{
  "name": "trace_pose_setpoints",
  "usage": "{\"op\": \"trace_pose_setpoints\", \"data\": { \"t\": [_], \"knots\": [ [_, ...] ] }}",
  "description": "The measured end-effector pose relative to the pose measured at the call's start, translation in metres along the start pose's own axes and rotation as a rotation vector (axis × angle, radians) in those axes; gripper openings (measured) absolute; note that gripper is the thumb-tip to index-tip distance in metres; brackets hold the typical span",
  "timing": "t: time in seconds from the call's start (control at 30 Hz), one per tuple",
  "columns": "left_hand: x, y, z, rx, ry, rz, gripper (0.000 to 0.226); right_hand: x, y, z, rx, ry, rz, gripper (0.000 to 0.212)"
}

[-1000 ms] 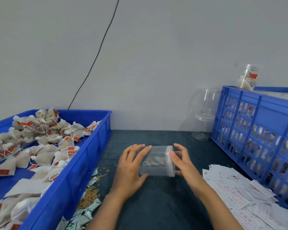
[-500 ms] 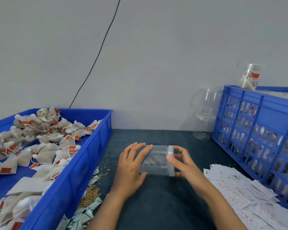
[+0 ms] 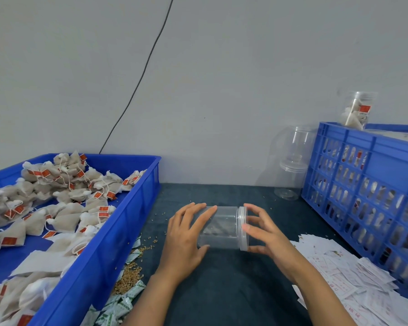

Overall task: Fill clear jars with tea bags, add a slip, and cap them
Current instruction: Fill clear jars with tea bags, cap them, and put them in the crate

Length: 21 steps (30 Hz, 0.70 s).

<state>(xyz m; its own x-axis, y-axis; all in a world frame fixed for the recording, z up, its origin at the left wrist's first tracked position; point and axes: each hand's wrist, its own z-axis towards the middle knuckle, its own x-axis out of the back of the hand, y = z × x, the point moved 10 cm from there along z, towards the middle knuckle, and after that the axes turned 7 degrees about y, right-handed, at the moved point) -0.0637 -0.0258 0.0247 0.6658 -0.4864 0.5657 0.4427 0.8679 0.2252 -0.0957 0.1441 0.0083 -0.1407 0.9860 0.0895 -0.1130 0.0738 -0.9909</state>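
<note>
An empty clear jar [image 3: 224, 227] lies on its side over the dark table, its clear lid [image 3: 242, 228] pointing right. My left hand [image 3: 186, 238] wraps the jar's body from the left. My right hand [image 3: 266, 234] holds the lid end, fingers curled around its rim. A blue tray [image 3: 118, 234] at the left holds many pyramid tea bags [image 3: 64, 198] with red tags. White paper slips [image 3: 339, 274] lie in a loose pile at the right.
A blue slatted crate [image 3: 368, 182] with filled jars stands at the right; one filled jar [image 3: 357, 111] sits on top. Stacked empty clear jars [image 3: 292, 161] stand by the wall. Small green-white sachets [image 3: 125, 300] and spilled grains lie beside the tray.
My right hand's fingers have shifted around the lid, thumb now lower on the rim. The jar stays sideways between both hands, almost in the same place.
</note>
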Motion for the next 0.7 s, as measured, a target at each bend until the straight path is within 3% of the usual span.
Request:
{"op": "trace_pose_setpoints", "data": {
  "t": [0.17,0.33,0.43,0.6,0.7],
  "knots": [
    [-0.001,0.004,0.001,-0.021,-0.009,0.010,0.098,0.002,0.002,0.000,-0.015,0.040,0.010,0.055],
    [-0.004,0.005,0.000,-0.037,-0.032,0.018,0.096,-0.002,0.007,0.000,-0.031,0.026,-0.028,0.030],
    [-0.003,0.007,0.000,-0.048,-0.030,0.021,0.097,-0.002,0.000,0.001,0.057,-0.033,-0.056,0.055],
    [0.000,0.010,0.002,-0.073,-0.015,0.031,0.093,-0.003,0.004,0.002,0.004,0.061,-0.034,0.049],
    [0.000,0.009,0.001,-0.057,-0.023,0.013,0.091,0.003,-0.003,0.000,0.076,0.082,-0.079,0.044]
  ]
}}
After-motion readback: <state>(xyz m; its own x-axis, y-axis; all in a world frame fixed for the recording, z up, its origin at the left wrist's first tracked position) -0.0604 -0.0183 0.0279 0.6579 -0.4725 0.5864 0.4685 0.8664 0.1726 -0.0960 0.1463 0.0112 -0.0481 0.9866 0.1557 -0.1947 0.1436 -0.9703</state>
